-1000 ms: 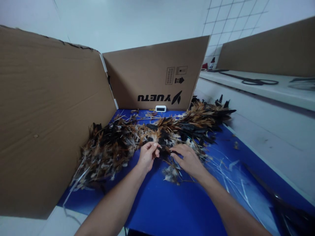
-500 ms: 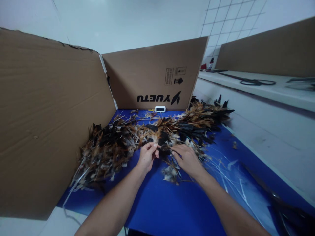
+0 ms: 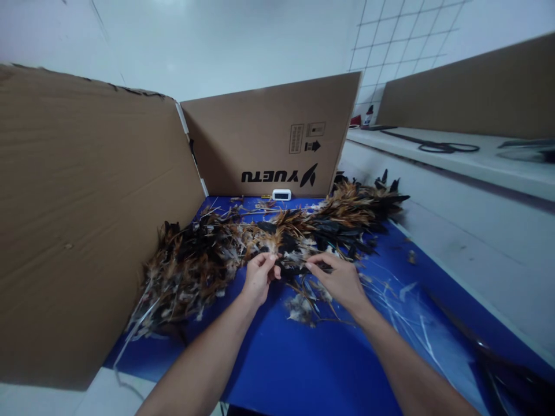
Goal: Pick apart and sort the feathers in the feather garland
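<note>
Feathers (image 3: 277,242) lay heaped in a long brown, black and white band across the blue mat (image 3: 303,358), running from about eight o'clock by the cardboard wall (image 3: 87,219) up to two o'clock near the white ledge (image 3: 455,156). Compared with a second earlier, the right hand (image 3: 342,280) had lifted a little and slid towards three o'clock, so the gap between the two hands had widened; the left hand (image 3: 259,276) had barely moved. From that I judged the person was drawing a dark feather or small tuft (image 3: 291,267) out of the near edge of the heap, stretching it between the two hands.

The left hand's thumb and fingers were pinched together on one end of that dark tuft, just at the pile's near edge. The right hand's fingertips were closed on something thin at the other end, though how firmly I could not tell. The tuft lay between the two grips, touching the heap at twelve o'clock from the hands.

A loose clump of pale down (image 3: 299,309) sat on the mat at six o'clock from the hands, and bare white quills (image 3: 403,300) were scattered at four o'clock. A small white clock (image 3: 281,195) stood against the back board.
</note>
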A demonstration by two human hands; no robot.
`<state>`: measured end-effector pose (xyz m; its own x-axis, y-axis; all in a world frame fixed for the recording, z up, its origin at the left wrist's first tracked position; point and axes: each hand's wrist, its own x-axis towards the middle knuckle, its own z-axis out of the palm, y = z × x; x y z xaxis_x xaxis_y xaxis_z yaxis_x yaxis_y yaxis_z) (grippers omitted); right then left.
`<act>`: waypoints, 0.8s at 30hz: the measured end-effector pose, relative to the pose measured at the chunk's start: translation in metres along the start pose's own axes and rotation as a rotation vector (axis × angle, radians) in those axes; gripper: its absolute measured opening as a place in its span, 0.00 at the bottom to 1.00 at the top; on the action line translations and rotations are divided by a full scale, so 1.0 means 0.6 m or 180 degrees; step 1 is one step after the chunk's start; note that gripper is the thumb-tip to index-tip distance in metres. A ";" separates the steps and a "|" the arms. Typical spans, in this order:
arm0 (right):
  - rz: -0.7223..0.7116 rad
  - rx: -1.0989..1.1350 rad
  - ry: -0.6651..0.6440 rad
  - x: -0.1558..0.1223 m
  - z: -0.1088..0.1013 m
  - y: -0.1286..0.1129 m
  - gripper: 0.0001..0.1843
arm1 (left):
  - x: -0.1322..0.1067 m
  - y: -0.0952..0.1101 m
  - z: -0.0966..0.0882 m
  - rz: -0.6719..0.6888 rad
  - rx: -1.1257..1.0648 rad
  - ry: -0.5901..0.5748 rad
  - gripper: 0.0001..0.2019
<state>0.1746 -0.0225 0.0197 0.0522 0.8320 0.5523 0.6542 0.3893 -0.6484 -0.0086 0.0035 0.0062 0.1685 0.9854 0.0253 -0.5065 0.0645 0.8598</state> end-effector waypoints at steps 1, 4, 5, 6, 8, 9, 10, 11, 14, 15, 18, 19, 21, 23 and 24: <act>-0.0005 -0.0019 -0.0013 0.000 0.000 0.000 0.05 | -0.001 0.001 0.001 -0.0002 -0.0002 -0.0015 0.11; 0.0003 -0.0071 -0.0071 0.000 0.000 -0.002 0.05 | -0.006 0.003 0.004 -0.0010 -0.0016 -0.0060 0.12; 0.0015 -0.0072 -0.0107 0.000 0.000 -0.003 0.05 | -0.007 0.003 0.005 -0.0007 -0.0018 -0.0074 0.12; 0.0031 -0.0065 -0.0149 -0.001 -0.001 -0.004 0.06 | -0.007 0.003 0.005 -0.0003 -0.0009 -0.0090 0.12; 0.0066 -0.0042 -0.0219 -0.002 -0.001 -0.005 0.06 | -0.008 0.002 0.006 -0.0005 0.0053 -0.0125 0.12; 0.0078 -0.0034 -0.0245 -0.002 -0.001 -0.005 0.06 | -0.009 0.002 0.006 -0.0006 0.0101 -0.0133 0.13; 0.0085 -0.0033 -0.0258 -0.003 -0.001 -0.005 0.06 | -0.009 0.001 0.007 -0.0005 0.0159 -0.0136 0.13; 0.0089 -0.0037 -0.0262 -0.003 0.000 -0.006 0.06 | -0.009 0.001 0.007 -0.0004 0.0225 -0.0138 0.13; 0.0105 -0.0029 -0.0295 -0.004 0.001 -0.006 0.07 | -0.010 -0.001 0.007 0.0001 0.0460 -0.0153 0.15; 0.0112 -0.0016 -0.0317 -0.005 0.001 -0.007 0.07 | -0.011 -0.002 0.007 0.0000 0.0536 -0.0165 0.15; 0.0158 0.0056 -0.0403 -0.005 0.001 -0.009 0.08 | -0.011 -0.007 0.006 -0.0023 0.0702 -0.0177 0.15; 0.0180 0.0081 -0.0420 -0.005 0.000 -0.010 0.08 | -0.011 -0.008 0.006 -0.0039 0.0739 -0.0174 0.15; 0.0239 0.0117 -0.0425 -0.005 0.000 -0.011 0.08 | -0.010 -0.012 0.005 -0.0088 0.0804 -0.0156 0.16; 0.0293 0.0145 -0.0422 -0.006 0.000 -0.011 0.08 | -0.010 -0.014 0.004 -0.0154 0.0829 -0.0120 0.16; 0.0311 0.0164 -0.0429 -0.006 0.000 -0.010 0.08 | -0.010 -0.015 0.004 -0.0186 0.0824 -0.0109 0.16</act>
<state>0.1702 -0.0280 0.0216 0.0098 0.9110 0.4122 0.6114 0.3207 -0.7234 -0.0030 -0.0033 -0.0005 0.2218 0.9750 -0.0146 -0.2626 0.0742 0.9621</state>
